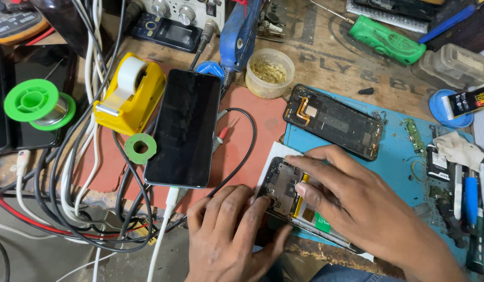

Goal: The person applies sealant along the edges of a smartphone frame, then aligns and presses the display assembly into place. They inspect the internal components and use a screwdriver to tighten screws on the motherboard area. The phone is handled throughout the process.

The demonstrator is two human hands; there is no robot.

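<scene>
In the head view, an opened phone [291,196] with its back cover off lay at the lower centre of the frame, on a white sheet [270,156] at the near edge of a blue work mat [398,156]. Both hands were on it. The left hand [229,235] came up from the bottom edge of the frame, its fingers pressed against the phone's left end and near side, steadying it rather than closing around it. The right hand [357,201] reached in from the lower right and lay flat across the phone's middle and right part, fingers spread and pointing left, the fingertips touching the exposed inner parts; it covered much of the phone and gripped nothing.

Just above the hands, towards the upper right, a second opened phone body [333,121] lay tilted on the mat, apart from them. Left of centre, a whole phone with a dark screen [184,128] rested on a red mat [252,136], with a white cable plugged in at its bottom. A yellow tape dispenser [130,94] stood to its left, a green spool [36,104] at the far left, and a small tub [269,73] near the top centre. A green-handled screwdriver [386,39] lay at the upper right.
</scene>
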